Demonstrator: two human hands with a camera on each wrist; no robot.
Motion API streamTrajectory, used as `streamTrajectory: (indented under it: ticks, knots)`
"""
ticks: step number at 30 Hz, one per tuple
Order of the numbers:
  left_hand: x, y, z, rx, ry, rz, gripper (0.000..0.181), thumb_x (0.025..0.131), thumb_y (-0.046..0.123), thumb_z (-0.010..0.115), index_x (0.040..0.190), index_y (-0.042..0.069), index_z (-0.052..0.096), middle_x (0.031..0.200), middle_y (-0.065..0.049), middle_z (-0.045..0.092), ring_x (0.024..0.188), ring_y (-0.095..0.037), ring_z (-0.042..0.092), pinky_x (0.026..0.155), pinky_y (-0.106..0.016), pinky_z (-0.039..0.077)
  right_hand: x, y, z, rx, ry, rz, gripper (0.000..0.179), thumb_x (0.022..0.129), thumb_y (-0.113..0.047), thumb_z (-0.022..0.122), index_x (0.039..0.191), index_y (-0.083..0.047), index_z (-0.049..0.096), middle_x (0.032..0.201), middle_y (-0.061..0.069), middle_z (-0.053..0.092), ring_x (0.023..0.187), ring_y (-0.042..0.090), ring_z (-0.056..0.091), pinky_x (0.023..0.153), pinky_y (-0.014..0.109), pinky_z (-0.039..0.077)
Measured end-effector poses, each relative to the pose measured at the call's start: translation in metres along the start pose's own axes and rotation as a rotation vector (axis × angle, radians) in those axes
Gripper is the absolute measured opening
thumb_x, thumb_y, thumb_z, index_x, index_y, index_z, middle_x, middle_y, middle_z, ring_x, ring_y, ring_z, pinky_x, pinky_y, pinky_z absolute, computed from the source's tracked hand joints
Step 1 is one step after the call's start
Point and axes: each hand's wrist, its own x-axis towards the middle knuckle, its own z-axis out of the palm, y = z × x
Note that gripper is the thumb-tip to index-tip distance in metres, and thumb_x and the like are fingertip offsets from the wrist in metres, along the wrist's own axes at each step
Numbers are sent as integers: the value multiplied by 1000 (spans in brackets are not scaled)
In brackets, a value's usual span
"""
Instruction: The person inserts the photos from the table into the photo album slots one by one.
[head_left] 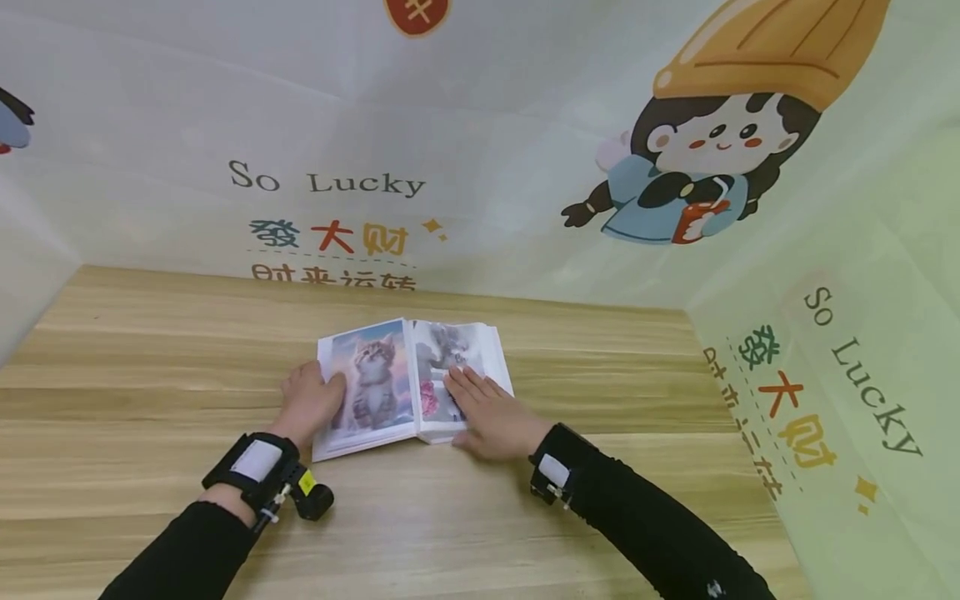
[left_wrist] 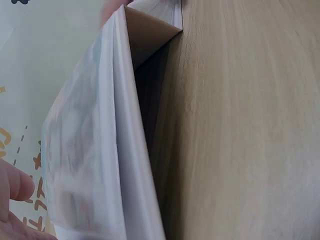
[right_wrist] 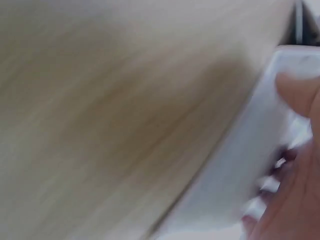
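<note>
A photo album (head_left: 413,392) lies spread on the wooden table. Its left page bears a kitten picture (head_left: 372,379); the right page has a grey animal picture with pink flowers (head_left: 428,400). My left hand (head_left: 309,402) holds the left edge, thumb on the page and the other fingers hidden behind the cover. The left wrist view shows that side of the album (left_wrist: 132,130) tilted up off the wood. My right hand (head_left: 495,417) rests on the right page with fingers straight, covering part of the picture. In the right wrist view the right hand (right_wrist: 295,195) is blurred over the white page.
The pale wooden table (head_left: 187,333) reaches back to a white printed backdrop (head_left: 510,208) with lettering and a cartoon figure. Another printed sheet (head_left: 862,333) closes off the right side. A black wrist camera (head_left: 313,502) juts out beside the left wrist.
</note>
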Motion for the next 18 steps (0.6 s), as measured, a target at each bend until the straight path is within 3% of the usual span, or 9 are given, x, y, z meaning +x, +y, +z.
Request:
streamTrajectory:
  ticks: [5, 10, 14, 18]
  knots:
    - [1, 2, 3, -31, 14, -13, 67, 99, 21, 33, 146, -23, 17, 152, -43, 16, 143, -56, 11, 120, -60, 14, 8, -41, -8, -87, 88, -13, 103, 91, -60, 58, 158, 0, 10, 167, 18, 6, 157, 31, 7, 127, 44, 14]
    - [0, 3, 3, -53, 57, -9, 65, 97, 21, 34, 144, -23, 22, 149, -44, 23, 140, -57, 18, 118, -61, 18, 26, -81, -8, -278, 130, -10, 86, 96, -50, 55, 158, -3, 18, 167, 15, 14, 157, 28, 14, 126, 40, 20]
    - [1, 4, 1, -89, 56, -17, 65, 98, 21, 33, 146, -22, 22, 151, -44, 23, 142, -56, 20, 120, -60, 17, 38, -90, 0, -354, 129, 80, 75, 100, -44, 50, 158, -6, 21, 167, 12, 17, 156, 25, 15, 126, 38, 22]
    - [0, 4, -4, -153, 14, -43, 66, 100, 22, 30, 149, -19, 15, 155, -41, 17, 147, -52, 17, 123, -57, 16, 40, -90, 7, -337, 152, 112, 73, 102, -44, 46, 158, -5, 21, 167, 12, 16, 156, 25, 15, 125, 39, 22]
